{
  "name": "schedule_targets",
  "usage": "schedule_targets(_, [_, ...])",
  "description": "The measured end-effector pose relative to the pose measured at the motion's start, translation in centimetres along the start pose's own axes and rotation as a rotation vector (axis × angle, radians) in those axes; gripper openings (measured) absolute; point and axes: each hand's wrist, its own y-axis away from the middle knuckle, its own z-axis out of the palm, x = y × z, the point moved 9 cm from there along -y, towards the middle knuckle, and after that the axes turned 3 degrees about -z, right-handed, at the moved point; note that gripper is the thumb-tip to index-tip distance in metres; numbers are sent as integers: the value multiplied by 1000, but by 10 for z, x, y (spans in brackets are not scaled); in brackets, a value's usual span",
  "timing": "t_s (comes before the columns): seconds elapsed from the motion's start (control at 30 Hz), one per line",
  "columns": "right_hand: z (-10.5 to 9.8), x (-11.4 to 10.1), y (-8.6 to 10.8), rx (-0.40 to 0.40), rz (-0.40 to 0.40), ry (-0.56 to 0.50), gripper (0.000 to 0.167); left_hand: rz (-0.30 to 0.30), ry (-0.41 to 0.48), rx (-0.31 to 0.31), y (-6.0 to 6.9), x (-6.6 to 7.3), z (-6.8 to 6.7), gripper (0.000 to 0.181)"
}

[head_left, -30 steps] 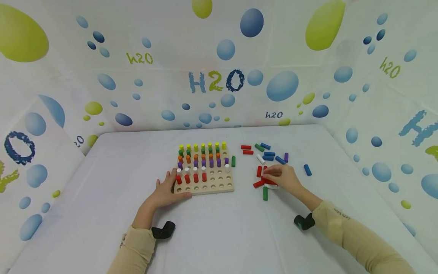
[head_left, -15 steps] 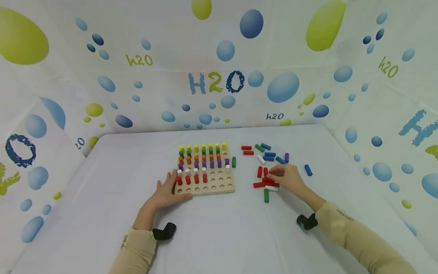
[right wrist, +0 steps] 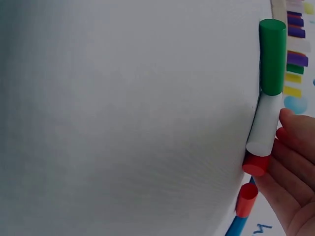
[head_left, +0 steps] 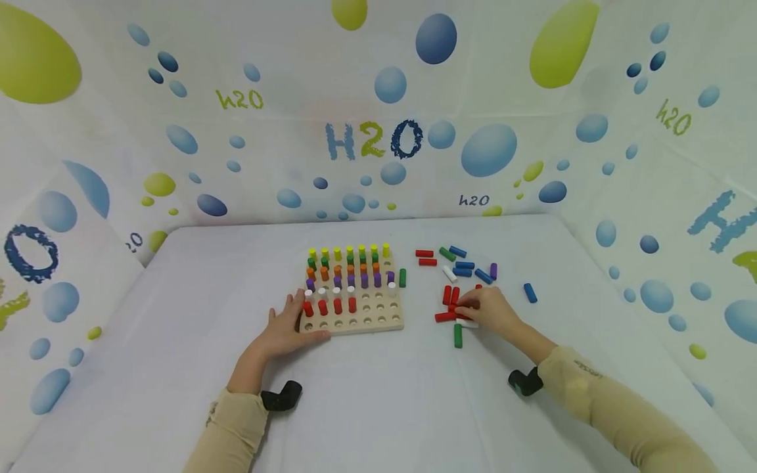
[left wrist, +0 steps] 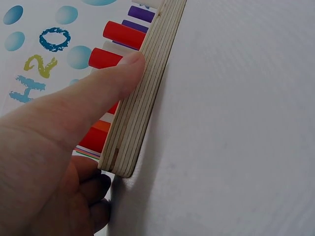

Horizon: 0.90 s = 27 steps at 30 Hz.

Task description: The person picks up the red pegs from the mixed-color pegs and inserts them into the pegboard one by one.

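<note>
Closing in on the loose pegs [head_left: 447,295] right of centre in the head view, your right hand [head_left: 493,312] is back over them after standing slightly clear half a second ago. Your fingertips now meet a partly hidden red peg [head_left: 452,307]; that grip is narrow, but I cannot tell whether it pinches the peg. Another red peg [head_left: 479,286] now shows just above your knuckles; whether it has shifted or was merely covered is unclear.

Left of centre, the pegboard [head_left: 372,328] is unchanged, and your left hand [head_left: 282,335] stays at its lower left corner, grip spread wide, thumb along the near edge. Four upright red pegs [head_left: 338,306] stand there with free holes [head_left: 380,307] to their right. So nothing has been added; you seem to be at the picking stage, where the white peg [head_left: 467,323] beside your fingers could easily get nudged.
</note>
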Motion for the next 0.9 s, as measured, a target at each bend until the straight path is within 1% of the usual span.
schedule_targets(0.07, [2,-3,-3,-25,-18,50,16,-5,1,0,0,-1,1,114])
schedule_targets(0.17, [5,-7,-6,-75,-23,105,17,-6,3,2,0,-3,2,114])
schedule_targets(0.27, [6,-8,-9,-125,-9,159,17,4,8,4,-1,-3,2,113])
schedule_targets(0.43, [8,-9,-12,-185,18,232,16,8,11,4,0,-1,1,113])
schedule_targets(0.53, [12,-14,-13,-217,-6,303,14,-4,11,6,2,-1,2,113])
schedule_targets(0.67, [12,-20,-12,-226,-37,384,12,-12,14,2,4,-1,4,112])
schedule_targets(0.9, [9,-30,-12,-210,-63,402,15,-18,9,12,5,1,5,113])
